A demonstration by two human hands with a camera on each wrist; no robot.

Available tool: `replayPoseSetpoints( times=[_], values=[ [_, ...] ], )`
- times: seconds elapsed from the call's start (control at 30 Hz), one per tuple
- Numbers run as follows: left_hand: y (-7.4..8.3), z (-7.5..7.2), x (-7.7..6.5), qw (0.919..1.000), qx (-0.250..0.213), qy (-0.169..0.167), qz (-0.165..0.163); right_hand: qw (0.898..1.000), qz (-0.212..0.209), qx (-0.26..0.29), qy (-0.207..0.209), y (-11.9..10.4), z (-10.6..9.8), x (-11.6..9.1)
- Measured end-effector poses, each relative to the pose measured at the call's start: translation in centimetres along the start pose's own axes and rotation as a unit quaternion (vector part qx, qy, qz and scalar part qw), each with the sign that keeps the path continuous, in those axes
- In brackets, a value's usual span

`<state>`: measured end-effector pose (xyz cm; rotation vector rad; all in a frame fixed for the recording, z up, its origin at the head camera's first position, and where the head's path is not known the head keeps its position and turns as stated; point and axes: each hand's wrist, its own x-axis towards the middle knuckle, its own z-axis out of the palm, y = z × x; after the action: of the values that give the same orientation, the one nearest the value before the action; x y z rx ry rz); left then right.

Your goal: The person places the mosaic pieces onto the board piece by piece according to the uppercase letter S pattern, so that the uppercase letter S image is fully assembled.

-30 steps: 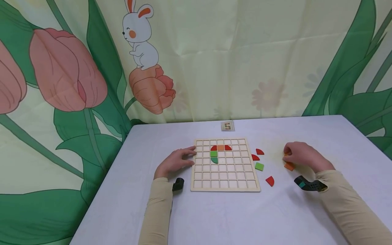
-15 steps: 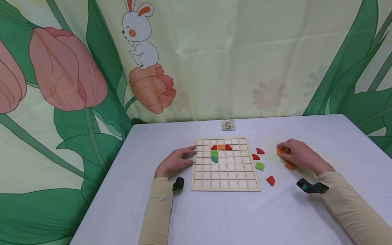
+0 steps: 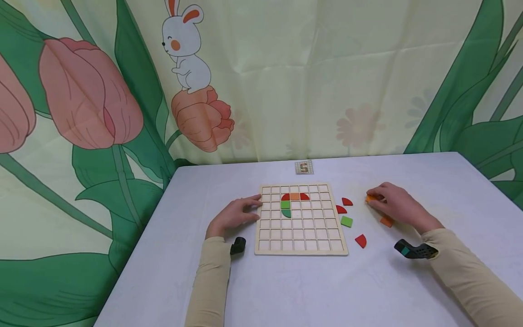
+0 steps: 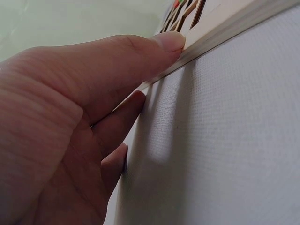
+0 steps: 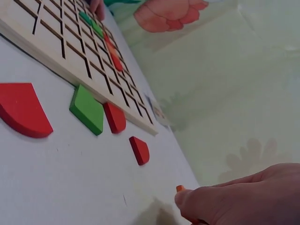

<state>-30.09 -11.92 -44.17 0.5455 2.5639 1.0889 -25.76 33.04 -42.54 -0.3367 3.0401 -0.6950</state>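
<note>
A wooden grid board (image 3: pixel 302 234) lies flat on the table. At its left edge rests my left hand (image 3: pixel 234 217); in the left wrist view, the thumb (image 4: pixel 154 49) touches the board's side. My right hand (image 3: pixel 398 204) pinches a small orange tile (image 3: pixel 370 198), partly covered by the fingers. Just below that hand lies another orange tile (image 3: pixel 386 221). Set in the grid are a green square tile (image 3: pixel 285 205), a darker green quarter-round tile (image 3: pixel 286 213), a light orange square tile (image 3: pixel 295 196) and red quarter-round tiles (image 3: pixel 304 196).
Between board and right hand lie a light green square tile (image 3: pixel 346 221) and loose red quarter-round tiles (image 3: pixel 361 241), one touching the board's edge. A small patterned card (image 3: pixel 304 167) sits behind the board. A printed curtain (image 3: pixel 278 91) hangs at the table's (image 3: pixel 286 290) far side.
My right hand has shifted slightly left and away from me, bringing the pinched orange tile with it, clear of the other orange tile. The left hand stays where it was.
</note>
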Motion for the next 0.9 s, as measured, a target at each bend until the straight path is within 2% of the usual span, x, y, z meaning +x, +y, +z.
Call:
replayPoseSetpoints(
  times=[0.23, 0.47, 0.7, 0.9],
  values=[
    [0.1, 0.0, 0.0, 1.0000, 0.003, 0.000, -0.004, 0.998, -0.008, 0.028, 0.051, -2.7, 0.3, 0.1],
    [0.2, -0.1, 0.0, 0.9999, 0.010, -0.002, -0.001, 0.995, -0.047, 0.048, 0.080, -5.5, 0.5, 0.1],
    [0.1, -0.2, -0.1, 1.0000, 0.002, -0.002, 0.006, 0.993, -0.099, 0.042, 0.053, -8.2, 1.5, 0.8],
    [0.1, 0.0, -0.1, 1.0000, 0.000, 0.000, -0.005, 0.991, -0.129, 0.028, 0.018, -9.8, 2.6, 1.6]
  ],
)
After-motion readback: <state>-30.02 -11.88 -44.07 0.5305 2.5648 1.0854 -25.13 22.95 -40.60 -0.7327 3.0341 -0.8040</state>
